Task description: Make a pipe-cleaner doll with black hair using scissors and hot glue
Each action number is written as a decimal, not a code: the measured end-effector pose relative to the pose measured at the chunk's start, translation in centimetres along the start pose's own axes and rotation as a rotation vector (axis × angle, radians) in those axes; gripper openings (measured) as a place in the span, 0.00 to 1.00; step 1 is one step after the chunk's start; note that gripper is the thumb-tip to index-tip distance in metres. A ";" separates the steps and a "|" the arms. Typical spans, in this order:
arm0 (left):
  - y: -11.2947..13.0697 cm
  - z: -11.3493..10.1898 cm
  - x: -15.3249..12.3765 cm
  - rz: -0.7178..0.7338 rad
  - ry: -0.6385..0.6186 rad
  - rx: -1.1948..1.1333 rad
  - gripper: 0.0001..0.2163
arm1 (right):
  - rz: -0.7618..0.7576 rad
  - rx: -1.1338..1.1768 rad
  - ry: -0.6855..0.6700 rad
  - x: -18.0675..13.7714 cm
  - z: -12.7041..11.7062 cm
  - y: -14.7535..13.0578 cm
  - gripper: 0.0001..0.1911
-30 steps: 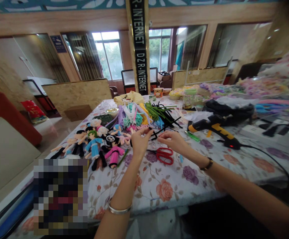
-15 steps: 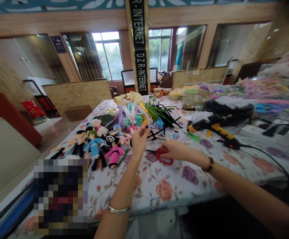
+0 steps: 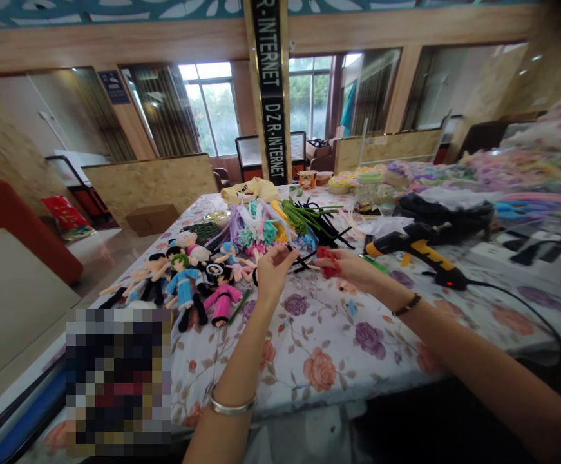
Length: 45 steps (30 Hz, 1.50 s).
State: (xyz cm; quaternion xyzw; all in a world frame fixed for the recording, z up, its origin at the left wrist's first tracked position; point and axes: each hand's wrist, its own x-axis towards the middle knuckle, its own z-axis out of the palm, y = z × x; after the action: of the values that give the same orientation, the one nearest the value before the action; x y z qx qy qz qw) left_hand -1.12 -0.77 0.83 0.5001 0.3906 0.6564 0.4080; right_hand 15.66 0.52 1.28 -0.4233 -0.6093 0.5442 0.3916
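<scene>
Right hand (image 3: pixel 352 272) grips the red-handled scissors (image 3: pixel 328 263), just right of the left hand (image 3: pixel 274 267), which closes in a pinch (on what, I can't tell); the scissors' long axis is lost against black stems (image 3: pixel 334 233).

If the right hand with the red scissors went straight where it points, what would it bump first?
Probably the black strips close to the left hand, then that hand itself. Depth is unclear: the strips may lie lower, so the left hand could come first.
</scene>
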 end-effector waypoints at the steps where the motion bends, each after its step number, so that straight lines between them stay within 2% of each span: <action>1: 0.0 0.0 0.0 -0.013 -0.006 0.000 0.13 | -0.015 0.032 0.019 -0.1 0.1 -0.1 0.15; 5: -0.2 -0.1 -0.2 -0.063 -0.038 0.053 0.15 | -0.104 0.154 0.092 -0.5 0.8 -0.5 0.19; 10: 0.0 -0.2 -0.5 -0.144 -0.193 0.064 0.17 | -0.176 0.192 0.197 -0.9 1.4 -1.0 0.23; 18: 0.3 -0.1 -0.6 -0.211 -0.320 0.023 0.18 | -0.243 0.187 0.204 -0.7 1.6 -0.4 0.24; 21: 0.4 0.0 -0.7 -0.208 -0.346 0.018 0.18 | -0.279 0.155 0.223 -0.7 1.5 -0.3 0.26; 27: 0.0 -0.1 -0.7 -0.254 -0.395 0.066 0.17 | -0.401 0.139 0.352 -0.8 1.3 -0.4 0.27; 33: -0.2 -0.4 -0.6 -0.277 -0.405 0.114 0.15 | -0.431 0.100 0.429 -0.6 1.2 -0.2 0.26; 36: -0.3 -0.5 -0.5 -0.270 -0.386 0.114 0.14 | -0.450 0.152 0.421 -0.5 1.3 -0.3 0.25; 40: -0.2 -0.5 -0.3 -0.275 -0.285 0.025 0.14 | -0.402 0.185 0.375 -0.8 0.9 -1.2 0.20; 42: 0.0 -0.5 -0.2 -0.311 -0.218 -0.051 0.14 | -0.346 0.142 0.257 -1.0 0.4 -1.5 0.18; 45: 0.4 -0.6 -0.1 -0.363 -0.158 -0.133 0.13 | -0.325 0.036 -0.016 -1.3 -0.5 -1.7 0.23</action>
State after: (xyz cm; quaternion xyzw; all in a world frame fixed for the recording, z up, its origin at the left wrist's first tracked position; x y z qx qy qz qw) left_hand -1.72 -1.09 1.00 0.4433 0.3967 0.5554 0.5810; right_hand 16.38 -0.61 3.05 -0.3079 -0.6631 0.4879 0.4770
